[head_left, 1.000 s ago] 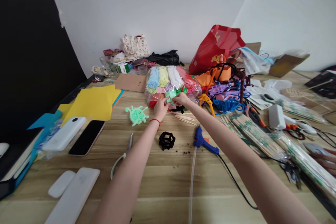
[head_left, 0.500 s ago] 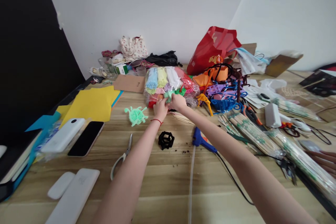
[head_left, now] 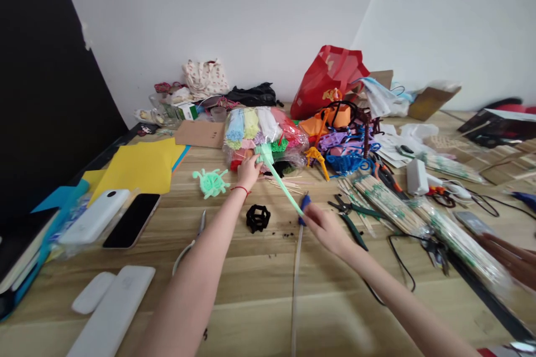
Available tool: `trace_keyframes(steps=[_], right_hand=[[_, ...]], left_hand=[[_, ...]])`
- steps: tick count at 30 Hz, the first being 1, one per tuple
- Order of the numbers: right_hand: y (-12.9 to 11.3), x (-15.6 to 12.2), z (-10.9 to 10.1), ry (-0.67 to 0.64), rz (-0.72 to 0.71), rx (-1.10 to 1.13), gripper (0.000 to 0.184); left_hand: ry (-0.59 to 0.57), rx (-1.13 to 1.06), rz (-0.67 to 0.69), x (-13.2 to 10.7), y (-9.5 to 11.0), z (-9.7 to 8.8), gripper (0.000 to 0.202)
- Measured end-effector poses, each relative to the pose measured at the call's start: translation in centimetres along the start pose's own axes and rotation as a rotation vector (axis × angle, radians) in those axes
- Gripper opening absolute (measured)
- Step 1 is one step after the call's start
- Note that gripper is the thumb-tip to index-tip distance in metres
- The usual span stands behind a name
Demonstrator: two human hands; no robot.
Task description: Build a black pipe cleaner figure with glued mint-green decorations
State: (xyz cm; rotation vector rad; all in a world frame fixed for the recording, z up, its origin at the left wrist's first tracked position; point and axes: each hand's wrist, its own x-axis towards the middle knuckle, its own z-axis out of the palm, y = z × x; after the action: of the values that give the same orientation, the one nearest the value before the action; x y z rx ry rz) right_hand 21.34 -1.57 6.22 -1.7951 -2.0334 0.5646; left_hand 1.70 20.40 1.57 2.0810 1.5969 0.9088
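A pale wall (head_left: 251, 5) stands behind a wooden bench (head_left: 247, 301), with a black panel (head_left: 33, 67) at the left. The clock is read from the middle of the view. At eight o'clock a white device (head_left: 94, 216) lies beside a dark-screened phone (head_left: 132, 220); yellow sheets (head_left: 142, 164) are at nine. At seven, the scissors (head_left: 202, 220) are partly covered by the left forearm. A curly green piece (head_left: 211, 183) lies at eight, nearer to the centre.

Close to the middle, the left hand (head_left: 250, 172) has its fingers against a light green bundle (head_left: 264, 153), at the front of a clear packet (head_left: 247, 122); one cannot tell how firmly they close. A black openwork piece (head_left: 257, 218) lies at six. Light green strands (head_left: 285, 188) run straight from the bundle towards five, where the right hand (head_left: 326, 228) has its fingers clamped on their near end. This hand partly hides a blue glue gun (head_left: 305, 202). The red bag (head_left: 330, 81) stands between one and two, green-handled cutters (head_left: 355, 231) lie at four, and another person's hand (head_left: 508, 259) is near four, at the far right.
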Motion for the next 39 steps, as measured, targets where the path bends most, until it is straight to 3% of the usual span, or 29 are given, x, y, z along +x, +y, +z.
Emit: trace_keyframes(steps=[4,6,8,9,11,12,14,16,20,24,27,30,34,39], right_hand=[[2.1,-10.5,-5.0,-0.008,0.03,0.11,0.026],[2.4,-14.1,-7.0,0.031,0.066,0.126,0.024],[2.2,-16.3,-8.1,0.107,0.092,0.136,0.024],[2.1,-16.8,-8.3,0.14,0.102,0.144,0.024],[1.8,-17.0,-8.1,0.19,0.108,0.162,0.024],[1.8,-16.6,-7.8,0.194,0.097,0.168,0.024],[2.1,-15.0,-7.1,0.19,0.059,0.17,0.023],[2.9,-12.4,-6.3,0.244,0.029,0.181,0.024],[4.9,-4.9,-4.3,0.439,-0.009,0.166,0.028],[6.3,2.9,-2.5,0.546,-0.034,-0.067,0.028],[7.2,6.6,-1.8,0.532,0.008,-0.227,0.03],[8.1,8.4,-1.4,0.473,0.01,-0.285,0.027],[8.7,9.1,-1.2,0.457,0.024,-0.292,0.025],[8.1,9.0,-1.0,0.472,-0.005,-0.216,0.046]], left_hand=[[0.023,-0.09,0.009,-0.4,0.8,-1.3,0.035],[0.087,-0.14,0.03,-1.6,2.2,-2.3,0.036],[0.08,-0.205,0.092,-3.7,4.2,-3.7,0.04],[0.025,-0.255,0.146,-4.9,5.2,-4.6,0.045],[-0.255,-0.459,0.303,-7.6,7.1,-6.4,0.058],[-0.355,-0.492,0.363,-8.7,7.8,-7.4,0.059],[-0.408,-0.489,0.413,-10.3,8.5,-9.0,0.045],[-0.293,-0.394,0.412,-10.8,8.2,-10.0,0.037],[-0.147,-0.118,0.377,-9.1,5.1,-10.5,0.035],[-0.175,0.106,0.298,-6.7,1.1,-9.9,0.039],[-0.205,0.247,0.282,-5.6,-0.8,-9.5,0.039],[-0.21,0.287,0.266,-5.2,-1.6,-9.3,0.035],[-0.176,0.425,0.266,-5.1,-1.0,-9.1,0.034],[-0.099,0.464,0.309,-5.6,0.9,-9.1,0.034]])
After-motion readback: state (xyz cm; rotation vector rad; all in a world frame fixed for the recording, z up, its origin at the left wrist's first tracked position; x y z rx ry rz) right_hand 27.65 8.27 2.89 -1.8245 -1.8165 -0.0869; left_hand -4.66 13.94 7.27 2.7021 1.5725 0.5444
